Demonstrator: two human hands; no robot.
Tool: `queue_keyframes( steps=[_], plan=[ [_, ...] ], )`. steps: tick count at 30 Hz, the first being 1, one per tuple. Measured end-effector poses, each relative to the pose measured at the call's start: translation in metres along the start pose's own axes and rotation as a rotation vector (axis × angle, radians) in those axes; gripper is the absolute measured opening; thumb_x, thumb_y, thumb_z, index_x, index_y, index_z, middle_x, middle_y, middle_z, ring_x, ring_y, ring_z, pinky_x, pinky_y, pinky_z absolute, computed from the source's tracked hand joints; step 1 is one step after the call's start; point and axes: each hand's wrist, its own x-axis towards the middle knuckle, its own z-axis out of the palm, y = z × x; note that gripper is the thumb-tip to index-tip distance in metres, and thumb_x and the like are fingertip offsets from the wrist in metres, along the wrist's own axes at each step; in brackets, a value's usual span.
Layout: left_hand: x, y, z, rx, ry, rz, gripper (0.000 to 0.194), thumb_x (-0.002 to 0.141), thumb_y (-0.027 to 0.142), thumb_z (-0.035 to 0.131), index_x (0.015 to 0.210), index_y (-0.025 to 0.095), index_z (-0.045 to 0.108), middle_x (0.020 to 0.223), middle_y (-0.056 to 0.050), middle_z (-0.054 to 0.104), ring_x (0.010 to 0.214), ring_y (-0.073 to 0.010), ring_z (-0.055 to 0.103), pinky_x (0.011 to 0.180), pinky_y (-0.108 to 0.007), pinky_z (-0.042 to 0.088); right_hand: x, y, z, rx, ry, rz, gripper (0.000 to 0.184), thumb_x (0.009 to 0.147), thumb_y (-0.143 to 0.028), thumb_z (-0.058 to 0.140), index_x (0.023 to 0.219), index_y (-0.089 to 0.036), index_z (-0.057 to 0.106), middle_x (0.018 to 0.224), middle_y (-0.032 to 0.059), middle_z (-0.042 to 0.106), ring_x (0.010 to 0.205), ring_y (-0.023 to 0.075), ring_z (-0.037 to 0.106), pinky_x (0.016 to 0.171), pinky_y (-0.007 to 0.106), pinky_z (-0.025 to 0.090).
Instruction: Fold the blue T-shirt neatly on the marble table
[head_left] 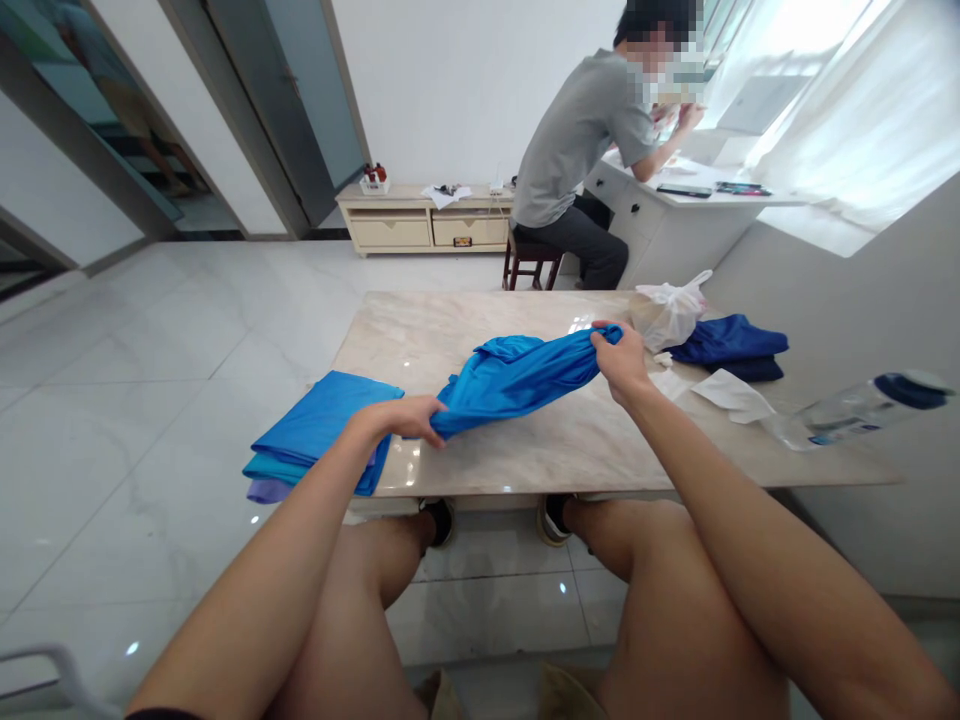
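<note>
My feed has one bright blue cloth (pixel 517 385) over the marble-look table (pixel 555 455), strung between both hands, with its bunched part behind the stretched edge. Left hand (pixel 412 415) is closed on the near-left end, thumb against fingers; right hand (pixel 621 360) is pinched on the far-right end, held higher. Reads as thin, light, limp fabric; the sheen suggests it's a bit slippery, so I'd expect slow creep out of a fingertip pinch. Not fragile, but it won't hold shape; creases easily. Best hold IMO: the two ends or corners, a full edge thickness per pinch, light even tension. Mid-span grabs would just bunch it. Folded stack (pixel 322 420) is just beside the left forearm, at the table's left edge; dark blue cloth (pixel 727 345) is on the right, by the white plastic bag (pixel 670 310). Text check: no brand, tag or print I can make out on the blue cloth. Clear bottle (pixel 862 410) has small blue markings, too blurred to read. Bag has faint pinkish marks, also illegible.
</note>
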Motion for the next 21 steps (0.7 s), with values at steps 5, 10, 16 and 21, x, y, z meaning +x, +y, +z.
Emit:
queue_keyframes(
  steps=[5, 10, 16, 21],
  plan=[
    [0.002, 0.002, 0.009, -0.074, -0.212, 0.039, 0.027, 0.059, 0.034, 0.094, 0.075, 0.024, 0.075, 0.078, 0.000, 0.074, 0.077, -0.0217, 0.066, 0.069, -0.027, 0.048, -0.008, 0.006, -0.006, -0.019, -0.300, 0.243, 0.016, 0.082, -0.023, 0.082, 0.090, -0.018, 0.069, 0.081, 0.0018, 0.070, 0.076, 0.0184, 0.065, 0.067, 0.027, 0.055],
    [0.012, -0.004, 0.000, 0.123, 0.130, -0.057, 0.022, 0.079, 0.034, 0.081, 0.099, 0.024, 0.081, 0.106, -0.009, 0.082, 0.101, -0.0283, 0.076, 0.083, -0.029, 0.054, -0.014, 0.021, -0.006, -0.558, -0.324, -0.020, 0.019, 0.073, -0.013, 0.084, 0.087, -0.019, 0.072, 0.089, 0.0069, 0.074, 0.102, 0.0274, 0.071, 0.095, 0.036, 0.058],
    [0.030, 0.013, 0.014, 0.118, 0.282, -0.018, 0.072, 0.078, 0.048, 0.091, 0.142, 0.024, 0.070, 0.147, -0.015, 0.072, 0.133, -0.0361, 0.070, 0.105, -0.037, 0.057, -0.032, 0.002, 0.024, -0.595, -0.487, -0.176, 0.013, 0.091, -0.018, 0.068, 0.096, -0.017, 0.080, 0.112, 0.0132, 0.081, 0.117, 0.0318, 0.074, 0.111, 0.043, 0.054],
    [0.044, 0.042, 0.011, -0.354, 0.304, 0.345, 0.087, 0.079, 0.038, 0.088, 0.159, 0.021, 0.057, 0.162, -0.014, 0.061, 0.140, -0.0300, 0.065, 0.112, -0.036, 0.056, -0.062, -0.054, 0.023, -0.221, -1.041, -0.293, 0.028, 0.089, -0.035, 0.083, 0.113, -0.021, 0.084, 0.115, 0.0055, 0.082, 0.110, 0.0238, 0.076, 0.104, 0.036, 0.060]
  ],
)
